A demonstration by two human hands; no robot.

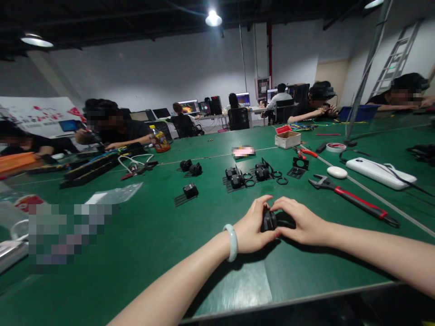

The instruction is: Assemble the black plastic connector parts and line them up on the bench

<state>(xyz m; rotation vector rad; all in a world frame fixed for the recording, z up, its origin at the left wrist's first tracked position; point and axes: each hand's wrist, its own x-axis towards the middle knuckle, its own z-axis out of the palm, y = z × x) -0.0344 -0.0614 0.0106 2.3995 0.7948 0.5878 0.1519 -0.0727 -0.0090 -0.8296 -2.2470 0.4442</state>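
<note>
Both my hands meet around a small round black part low over the green table. My left hand, with a pale bangle on its wrist, grips the part from the left. My right hand curls in from the other side, its fingertips closed on the part's right edge. The fingers hide much of its shape. Beyond my hands lie several black assemblies on slotted plates, with loose black rings beside them. A black bracket with a round hole stands farther right.
To the right lie an adjustable wrench with red-black handle, a white oval object and a white power bank. A small box and orange-handled pliers sit behind. Clear plastic bag at left; co-workers sit across the table.
</note>
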